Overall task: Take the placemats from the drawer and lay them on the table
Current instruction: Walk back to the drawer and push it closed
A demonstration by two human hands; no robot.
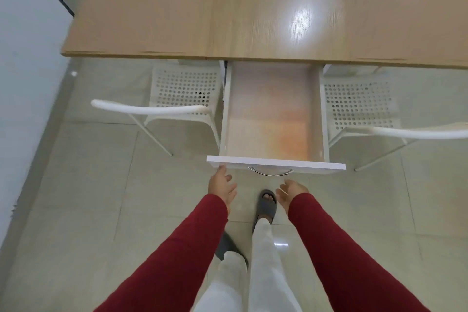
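A white drawer [276, 163] stands pulled out from under the light wooden table [177, 20]. Pale placemats [271, 114] with an orange-tinted patch lie flat inside it, filling its floor. My left hand [221, 185] is open, its fingertips touching the left end of the drawer front. My right hand [291, 191] hangs open just below the drawer's metal handle [271, 172], palm turned inward, holding nothing. Both arms wear red sleeves.
Two white perforated chairs flank the drawer, one at the left [182, 99] and one at the right [362, 106], both tucked under the table. Grey tiled floor lies below, with my feet in grey slippers [266, 204]. A white wall runs along the left.
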